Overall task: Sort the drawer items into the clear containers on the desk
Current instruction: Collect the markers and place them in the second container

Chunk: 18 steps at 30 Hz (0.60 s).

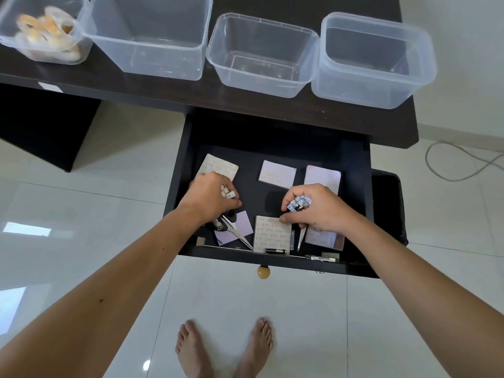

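**Both hands full in the open drawer**

Here, both hands reach down into the open drawer (357, 203). The left hand (208, 197) has its fingers curled round a small bunch of batteries (228, 193), white ends poking out between thumb and fingers. The right hand (316, 207) grips its own cluster of batteries (298, 204), thumb tucked under at the front.

Beneath the left hand lie scissors (231, 227), blades pointing toward the drawer's front, resting over a purple pad (242, 222). Patterned pads are scattered about the drawer floor: one behind the left hand (218, 165), one in the middle back (276, 174), one by the right thumb (272, 234) and a long one under the right hand (323, 175). A dark battery (275, 251) lies against the front wall.

On the desk (163, 91) stand four clear containers in a row. The leftmost (41, 31) holds tape rolls (46, 28); the next (152, 34), the third (259, 53) and the rightmost (373, 58) hold nothing that can be made out.
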Tool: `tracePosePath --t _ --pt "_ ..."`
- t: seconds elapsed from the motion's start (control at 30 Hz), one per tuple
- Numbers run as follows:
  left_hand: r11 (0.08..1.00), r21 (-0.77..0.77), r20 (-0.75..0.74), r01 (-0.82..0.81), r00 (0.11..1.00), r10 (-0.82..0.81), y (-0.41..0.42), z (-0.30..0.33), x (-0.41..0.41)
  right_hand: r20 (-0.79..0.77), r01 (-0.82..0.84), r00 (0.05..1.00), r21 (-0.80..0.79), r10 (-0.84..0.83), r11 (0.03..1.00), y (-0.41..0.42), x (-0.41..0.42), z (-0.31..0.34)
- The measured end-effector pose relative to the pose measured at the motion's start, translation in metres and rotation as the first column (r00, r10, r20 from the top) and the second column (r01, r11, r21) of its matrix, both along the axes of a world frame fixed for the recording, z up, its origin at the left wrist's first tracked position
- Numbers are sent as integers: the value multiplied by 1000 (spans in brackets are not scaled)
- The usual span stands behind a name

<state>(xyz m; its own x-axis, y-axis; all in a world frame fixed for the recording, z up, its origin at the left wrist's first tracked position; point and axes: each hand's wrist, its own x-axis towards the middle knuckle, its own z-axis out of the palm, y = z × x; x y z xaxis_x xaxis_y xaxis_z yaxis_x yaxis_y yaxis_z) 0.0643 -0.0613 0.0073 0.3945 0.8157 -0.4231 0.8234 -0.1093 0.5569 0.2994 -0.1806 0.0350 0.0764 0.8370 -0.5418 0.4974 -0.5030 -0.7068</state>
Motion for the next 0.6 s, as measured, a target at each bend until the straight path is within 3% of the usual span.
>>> tracePosePath --t 0.3,0.47,0.6 --pt "983 152 -148 103 986 -81 0 0 4 94 -67 993 -31 69 997 -4 11 4" --pt "987 116 2 108 994 -109 -1 -6 2 252 -212 937 -145 243 966 -6 15 1" --pt "999 39 239 36 970 -44 -1 -1 1 386 -277 862 -184 328 943 -12 8 -6"
